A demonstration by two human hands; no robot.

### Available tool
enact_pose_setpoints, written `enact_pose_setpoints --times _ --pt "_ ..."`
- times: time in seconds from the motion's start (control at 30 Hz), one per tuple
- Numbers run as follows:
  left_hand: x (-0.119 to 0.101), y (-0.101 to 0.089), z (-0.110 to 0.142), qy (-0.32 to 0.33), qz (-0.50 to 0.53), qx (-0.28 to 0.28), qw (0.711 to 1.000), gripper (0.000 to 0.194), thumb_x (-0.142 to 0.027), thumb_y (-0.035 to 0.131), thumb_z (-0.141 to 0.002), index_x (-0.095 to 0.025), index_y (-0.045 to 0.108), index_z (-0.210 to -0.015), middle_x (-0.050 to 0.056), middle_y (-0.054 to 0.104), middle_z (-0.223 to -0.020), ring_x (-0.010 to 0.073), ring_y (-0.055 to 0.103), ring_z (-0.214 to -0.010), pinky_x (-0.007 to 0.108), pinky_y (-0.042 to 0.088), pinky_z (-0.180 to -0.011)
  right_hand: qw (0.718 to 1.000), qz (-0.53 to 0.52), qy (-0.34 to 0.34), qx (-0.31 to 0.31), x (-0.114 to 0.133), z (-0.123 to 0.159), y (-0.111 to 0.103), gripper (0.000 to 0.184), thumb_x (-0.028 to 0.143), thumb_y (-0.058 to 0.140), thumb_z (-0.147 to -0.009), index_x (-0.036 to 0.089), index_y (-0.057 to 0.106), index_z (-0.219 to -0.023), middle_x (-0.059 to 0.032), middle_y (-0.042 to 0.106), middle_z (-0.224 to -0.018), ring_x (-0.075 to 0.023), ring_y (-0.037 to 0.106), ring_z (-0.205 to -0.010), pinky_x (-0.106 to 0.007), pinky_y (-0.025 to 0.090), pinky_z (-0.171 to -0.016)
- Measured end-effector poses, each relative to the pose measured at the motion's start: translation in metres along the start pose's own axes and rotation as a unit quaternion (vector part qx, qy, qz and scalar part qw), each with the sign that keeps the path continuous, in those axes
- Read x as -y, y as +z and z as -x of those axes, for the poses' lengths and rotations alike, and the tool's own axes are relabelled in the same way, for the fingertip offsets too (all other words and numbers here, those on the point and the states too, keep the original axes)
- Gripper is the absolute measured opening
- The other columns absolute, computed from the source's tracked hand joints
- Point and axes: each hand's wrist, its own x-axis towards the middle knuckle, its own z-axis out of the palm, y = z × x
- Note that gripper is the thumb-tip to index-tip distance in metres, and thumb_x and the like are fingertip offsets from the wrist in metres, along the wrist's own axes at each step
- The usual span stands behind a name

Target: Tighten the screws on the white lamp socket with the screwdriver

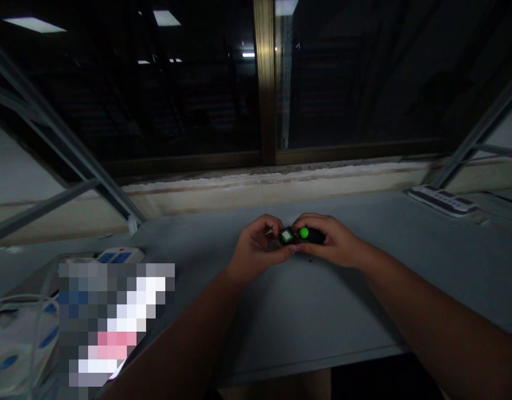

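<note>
- In the head view, a dim room has a dark window with a brass-coloured metal frame [264, 72] across the far side, above a pale, stained sill [259, 189].
- Grey metal struts [59, 144] slant in at the left, and a flat grey tabletop [306, 311] fills the middle.
- At the far right lies a white power strip with dark sockets [442, 200]. At the left sits a white power strip with blue switches [118, 255], beside a pale bag printed in blue [14, 350]. A pixelated block hides what lies next to the bag.
- A small black rectangular device [311, 236] is held over the middle of the tabletop, between both hands. It has a round green button [304, 233] and a square green-edged white patch [286, 235].
- The left hand [256, 250] has its fingers curled together around the device's left end.
- The right hand [333, 241] has its fingers closed together over the right end, and the two hands almost meet on the near side.
- This two-handed grip seems to steady the device while leaving the button and patch uncovered, facing up.
</note>
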Motion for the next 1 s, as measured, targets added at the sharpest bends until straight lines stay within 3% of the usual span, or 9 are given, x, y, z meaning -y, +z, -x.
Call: enact_pose_setpoints --times 0.43,0.73,1.0 --pt "-0.015 0.001 0.003 0.034 -0.060 0.027 0.997 0.037 -0.018 0.089 -0.068 -0.020 0.060 -0.091 0.001 0.061 -0.088 0.0151 0.059 -0.083 0.027 0.049 -0.076 0.999 0.014 -0.042 0.000 0.004 0.003 0.001 0.018 0.030 0.076 -0.091 0.022 0.064 -0.103 -0.0061 0.069 -0.101 -0.0204 0.066 -0.091 -0.032 0.049 -0.082" --pt "-0.016 -0.001 0.003 0.040 -0.023 0.047 0.998 0.039 -0.014 0.090 -0.068 -0.019 0.060 -0.092 -0.001 0.060 -0.087 0.0120 0.057 -0.079 0.024 0.048 -0.072 0.998 0.012 -0.060 -0.006 0.007 0.003 0.003 0.021 0.032 0.076 -0.092 0.021 0.066 -0.106 -0.0070 0.070 -0.103 -0.0201 0.067 -0.093 -0.031 0.050 -0.082" --pt "-0.016 -0.007 0.001 -0.029 0.026 0.073 0.997 0.043 -0.016 0.094 -0.064 -0.018 0.057 -0.087 -0.002 0.059 -0.083 0.0099 0.056 -0.075 0.022 0.046 -0.067 0.997 0.036 -0.059 0.014 0.007 0.005 0.000 0.024 0.032 0.077 -0.094 0.020 0.068 -0.113 -0.0060 0.072 -0.104 -0.0179 0.068 -0.095 -0.028 0.050 -0.083"
